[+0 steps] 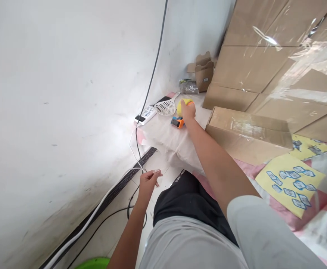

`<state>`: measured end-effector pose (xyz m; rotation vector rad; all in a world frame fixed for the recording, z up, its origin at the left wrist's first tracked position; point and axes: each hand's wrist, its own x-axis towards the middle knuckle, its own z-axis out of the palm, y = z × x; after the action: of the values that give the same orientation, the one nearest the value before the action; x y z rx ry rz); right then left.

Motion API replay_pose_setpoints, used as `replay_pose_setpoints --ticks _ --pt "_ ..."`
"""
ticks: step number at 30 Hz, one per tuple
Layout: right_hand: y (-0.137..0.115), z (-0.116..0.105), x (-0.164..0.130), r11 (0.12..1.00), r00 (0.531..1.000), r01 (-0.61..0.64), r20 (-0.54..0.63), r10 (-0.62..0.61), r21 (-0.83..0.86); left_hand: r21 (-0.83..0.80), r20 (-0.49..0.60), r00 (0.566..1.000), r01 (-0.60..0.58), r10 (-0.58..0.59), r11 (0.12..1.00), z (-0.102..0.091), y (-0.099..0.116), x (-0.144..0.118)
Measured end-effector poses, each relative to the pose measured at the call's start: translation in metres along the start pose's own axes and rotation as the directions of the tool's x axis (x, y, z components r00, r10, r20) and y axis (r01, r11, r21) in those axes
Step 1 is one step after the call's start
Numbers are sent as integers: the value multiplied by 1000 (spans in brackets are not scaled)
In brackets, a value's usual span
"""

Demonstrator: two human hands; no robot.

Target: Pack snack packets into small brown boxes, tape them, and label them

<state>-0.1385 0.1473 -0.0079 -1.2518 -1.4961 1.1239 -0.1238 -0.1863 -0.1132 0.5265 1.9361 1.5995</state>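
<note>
Head view: right hand (188, 110) on a yellow object (183, 103), left hand (149, 180) pinching a white cable (131, 144).

The right hand closes over the yellow object, perhaps a tape roll, on the white cloth (166, 130) just left of the long cardboard box (247, 130); how tightly the fingers grip is hidden. An orange and blue gadget (177, 122) lies touching that hand's near side. Farther left of the box sit a white mesh swatter (166, 106) and a power strip (146, 114) whose label is too small to read. The left hand, fingertips closed on the cable, hangs over bare floor below the cloth's edge. Right of the box lie yellow sheets (289, 179) with blue stickers, unreadable.
</note>
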Motion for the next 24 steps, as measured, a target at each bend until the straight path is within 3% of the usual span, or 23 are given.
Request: replay_pose_setpoints --ticks 4,6,7,8,9,11,13,14,20,24 --pt "9 -11 -33 994 988 -104 -118 99 -39 1 33 999 -2 2 1000 4 10 1" --pt "18 -30 -71 1000 1000 -3 -2 4 29 -4 54 999 -4 4 1000 6 16 1" --pt "23 -44 -93 993 989 96 108 -103 66 -9 65 998 -4 4 1000 8 19 1" --pt "30 -59 -116 974 939 202 260 -223 106 -14 76 997 -2 3 1000 10 22 0" --pt "36 -75 -139 947 848 287 420 -322 147 -20 89 996 1 1 1000 12 24 0" --pt "49 -107 -175 879 588 428 673 -448 211 -30 127 992 6 -2 1000 18 29 -3" --pt "57 -133 -197 833 461 496 738 -492 246 -31 182 983 13 -7 999 27 31 -7" --pt "60 -142 -202 818 442 517 740 -507 252 -32 213 977 13 -6 999 31 32 -10" --pt "54 -173 -205 784 479 572 676 -560 244 -40 286 956 -48 58 998 60 39 -23" --pt "45 -196 -211 841 598 516 634 -491 164 18 335 938 -95 83 995 76 55 -28"
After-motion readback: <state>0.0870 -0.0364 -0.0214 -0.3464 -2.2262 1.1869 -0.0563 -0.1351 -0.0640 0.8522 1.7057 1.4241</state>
